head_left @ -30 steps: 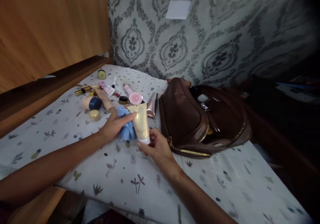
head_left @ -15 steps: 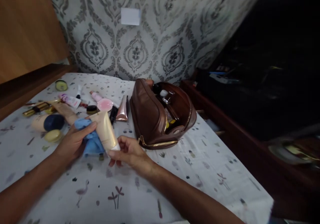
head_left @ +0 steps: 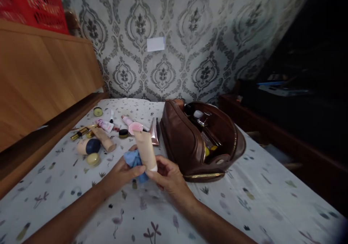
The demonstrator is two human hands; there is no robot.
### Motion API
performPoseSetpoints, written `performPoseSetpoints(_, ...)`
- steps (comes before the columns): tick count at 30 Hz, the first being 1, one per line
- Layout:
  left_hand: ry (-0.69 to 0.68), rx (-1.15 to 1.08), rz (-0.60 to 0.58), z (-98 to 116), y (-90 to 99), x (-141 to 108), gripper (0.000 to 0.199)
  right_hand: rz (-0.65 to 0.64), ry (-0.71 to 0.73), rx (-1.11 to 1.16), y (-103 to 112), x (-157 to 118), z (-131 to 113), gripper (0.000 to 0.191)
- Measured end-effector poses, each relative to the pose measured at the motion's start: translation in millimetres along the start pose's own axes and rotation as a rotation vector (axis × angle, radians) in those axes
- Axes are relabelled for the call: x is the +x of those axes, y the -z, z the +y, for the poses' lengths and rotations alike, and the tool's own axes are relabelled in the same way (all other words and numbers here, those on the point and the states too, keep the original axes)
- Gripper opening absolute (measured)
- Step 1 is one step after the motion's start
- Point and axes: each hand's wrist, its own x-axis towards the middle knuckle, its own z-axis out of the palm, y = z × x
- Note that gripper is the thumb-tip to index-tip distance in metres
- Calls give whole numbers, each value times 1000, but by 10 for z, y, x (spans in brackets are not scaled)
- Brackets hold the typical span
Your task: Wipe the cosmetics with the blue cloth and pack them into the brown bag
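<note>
A beige cosmetic tube (head_left: 145,149) with a white cap stands nearly upright between my hands, cap down. My right hand (head_left: 171,175) pinches it at the cap end. In my left hand (head_left: 123,171) is a crumpled blue cloth (head_left: 133,159), held against the tube's lower left side, with the thumb near the cap. Just right of my right hand sits an open brown makeup bag (head_left: 182,139), unzipped, with bottles and other small items inside. Behind the tube lie a pink round compact (head_left: 135,128) and a shiny rose-coloured tube (head_left: 154,133).
More cosmetics are spread at the left: a dark-capped bottle (head_left: 88,146), a second beige tube (head_left: 104,139), a yellow round container (head_left: 92,159) and a green-lidded jar (head_left: 98,111). A wooden cabinet (head_left: 49,70) borders the left, and a patterned wall stands behind the printed tablecloth (head_left: 217,211).
The camera view has shifted, so everything sits lower and further right. The tube has turned more upright, and my left thumb has moved down toward its cap end.
</note>
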Motion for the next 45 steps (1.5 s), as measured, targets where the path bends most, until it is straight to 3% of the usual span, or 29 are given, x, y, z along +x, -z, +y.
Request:
performPoseSetpoints(6,-14,78,17,18,-56,-40,64,-6,97,-70,38,28,51,53)
performPoseSetpoints(13,34,268,60,130,-30,-64,55,1,200,-487,12,-82,-7,49)
performPoseSetpoints(16,46,287,-14,160,15,-71,54,10,318,-679,78,-202,-128,62)
performPoseSetpoints(20,111,293,-133,163,46,-83,51,-26,482,-726,208,-419,-389,77)
performPoseSetpoints(26,127,281,-315,57,16,-42,44,-280,564,-700,238,-631,-773,69)
performPoseSetpoints(29,122,289,-323,54,-12,-17,46,-326,537,-699,245,-664,-868,64)
performPoseSetpoints(34,58,425,-150,157,-106,7,45,-196,370,-617,285,-693,-886,62)
performPoseSetpoints(39,-50,623,68,256,-67,139,37,10,386,-520,277,-755,-980,55)
performPoseSetpoints(42,-85,865,56,294,74,268,41,82,429,-522,327,-800,-1189,51)
performPoseSetpoints(45,-134,1280,20,318,166,339,57,167,525,-563,459,-820,-1472,61)
